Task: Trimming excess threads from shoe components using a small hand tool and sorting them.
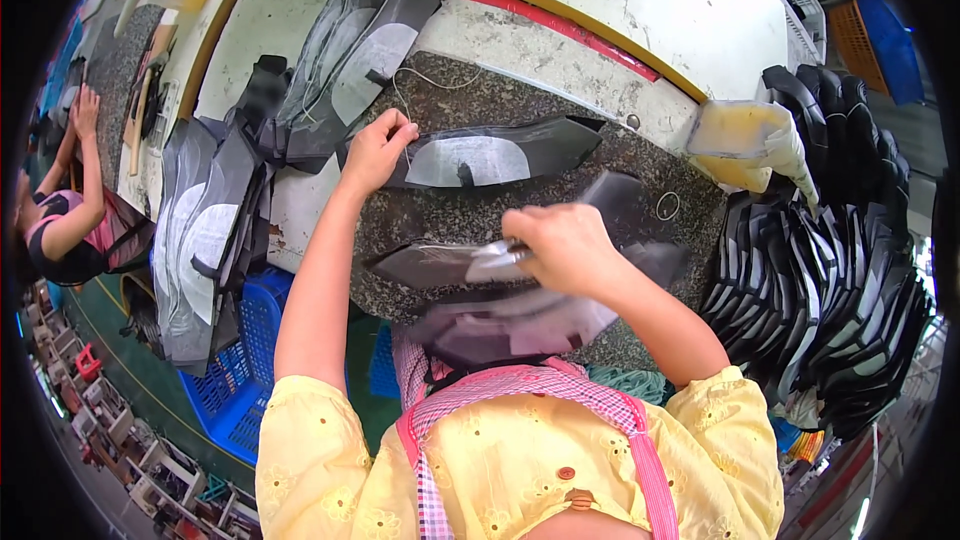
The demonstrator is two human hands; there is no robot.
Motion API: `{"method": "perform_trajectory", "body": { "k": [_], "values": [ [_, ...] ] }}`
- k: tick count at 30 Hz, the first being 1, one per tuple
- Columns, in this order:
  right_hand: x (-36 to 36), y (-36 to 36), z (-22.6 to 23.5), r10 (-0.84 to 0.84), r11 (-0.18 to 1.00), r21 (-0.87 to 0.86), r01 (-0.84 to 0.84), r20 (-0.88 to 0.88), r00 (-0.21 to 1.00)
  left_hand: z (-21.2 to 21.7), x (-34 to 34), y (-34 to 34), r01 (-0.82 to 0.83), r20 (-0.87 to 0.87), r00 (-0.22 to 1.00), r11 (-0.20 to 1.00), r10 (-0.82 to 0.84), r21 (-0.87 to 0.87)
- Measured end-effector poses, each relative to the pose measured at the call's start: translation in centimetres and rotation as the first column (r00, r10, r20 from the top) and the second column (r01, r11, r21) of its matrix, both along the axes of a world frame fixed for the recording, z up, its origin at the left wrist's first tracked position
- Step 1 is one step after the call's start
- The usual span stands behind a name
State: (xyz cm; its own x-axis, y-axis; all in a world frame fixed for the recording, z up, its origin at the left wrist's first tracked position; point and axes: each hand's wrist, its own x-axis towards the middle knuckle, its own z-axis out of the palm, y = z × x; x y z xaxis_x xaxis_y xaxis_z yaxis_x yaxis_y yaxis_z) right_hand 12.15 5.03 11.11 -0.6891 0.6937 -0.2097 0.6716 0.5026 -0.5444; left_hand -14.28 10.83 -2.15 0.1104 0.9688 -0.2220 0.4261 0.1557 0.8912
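Observation:
My left hand (378,152) is closed in a pinch on a thin white cord (402,92) at the left end of a curved black panel (555,147). This panel carries a pale half-round patch (468,160) and lies flat on the speckled stone slab (640,155). My right hand (565,245) is wrapped round a tool with a silvery, flat end (492,262); motion blur hides its exact kind. That end is over a second black panel (415,265). Nearer my body, another dark panel (510,328) is smeared by motion.
Stacked black panels (375,50) stand at the far left, and more (205,230) hang by a blue crate (245,360). To the right are a yellowish tub (735,135) and a large pile of black pieces (820,290). A co-worker (75,210) sits at far left.

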Motion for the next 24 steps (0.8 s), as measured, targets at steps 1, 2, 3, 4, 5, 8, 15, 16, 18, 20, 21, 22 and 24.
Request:
{"method": "perform_trajectory", "body": {
  "k": [1, 2, 3, 4, 5, 8, 15, 16, 18, 20, 21, 22, 24],
  "values": [
    [-0.5, 0.6, -1.0, -0.016, 0.999, -0.036, 0.02, 0.084, 0.996, -0.4, -0.6, -0.2, -0.051, 0.141, 0.989, 0.999, 0.051, -0.001],
    [-0.7, 1.3, -2.7, -0.024, 0.998, -0.063, 0.029, 0.079, 0.997, -0.1, -0.7, -0.2, -0.05, 0.139, 0.989, 0.999, 0.05, -0.003],
    [-1.0, 2.0, -4.0, -0.023, 0.997, -0.071, 0.025, 0.032, 0.999, 0.7, -0.5, 0.0, -0.127, 0.252, 0.959, 0.992, 0.127, -0.017],
    [-1.2, 2.6, -5.0, -0.022, 0.997, -0.078, 0.02, -0.017, 1.0, 1.7, -0.3, 0.2, -0.202, 0.358, 0.911, 0.979, 0.203, -0.039],
    [-1.3, 3.2, -6.1, -0.026, 0.997, -0.077, 0.025, -0.016, 1.0, 3.4, 0.5, 0.3, -0.264, 0.407, 0.875, 0.963, 0.26, -0.048],
    [-1.5, 5.3, -7.0, -0.328, 0.942, -0.104, 0.321, -0.496, 0.804, 7.1, 1.1, 0.4, -0.299, 0.416, 0.86, 0.952, 0.296, -0.059],
    [-3.4, 8.1, 0.3, 0.112, 0.983, -0.103, -0.154, -0.334, 0.936, 15.1, 6.8, -6.9, 0.557, 0.37, 0.78, 0.829, -0.504, -0.045],
    [-2.4, 8.4, 0.4, 0.215, 0.951, -0.214, -0.224, -0.064, 0.974, 16.2, 6.7, -7.3, 0.686, 0.511, 0.63, 0.727, -0.585, -0.014],
    [1.4, 9.0, -1.5, 0.156, 0.864, -0.482, -0.147, -0.022, 0.988, 17.4, 5.3, -6.9, 0.715, 0.61, 0.562, 0.699, -0.559, -0.019],
    [4.8, 8.9, -2.3, -0.108, 0.643, -0.766, 0.009, -0.078, 0.991, 15.6, 3.2, -5.8, 0.499, 0.738, 0.667, 0.796, -0.101, -0.342],
    [5.0, 8.2, -3.3, -0.332, 0.673, -0.732, 0.108, -0.169, 0.928, 12.6, 2.2, -5.0, 0.379, 0.737, 0.672, 0.888, -0.072, -0.259],
    [5.1, 7.3, -4.4, -0.54, 0.672, -0.705, 0.226, -0.259, 0.801, 11.1, 1.5, -3.3, 0.217, 0.551, 0.834, 0.929, -0.018, -0.3],
    [3.8, 8.1, -7.1, -0.719, 0.639, -0.634, 0.435, -0.293, 0.63, 6.9, -0.3, -1.6, 0.035, 0.296, 0.952, 0.94, 0.072, -0.34]
  ]
}}
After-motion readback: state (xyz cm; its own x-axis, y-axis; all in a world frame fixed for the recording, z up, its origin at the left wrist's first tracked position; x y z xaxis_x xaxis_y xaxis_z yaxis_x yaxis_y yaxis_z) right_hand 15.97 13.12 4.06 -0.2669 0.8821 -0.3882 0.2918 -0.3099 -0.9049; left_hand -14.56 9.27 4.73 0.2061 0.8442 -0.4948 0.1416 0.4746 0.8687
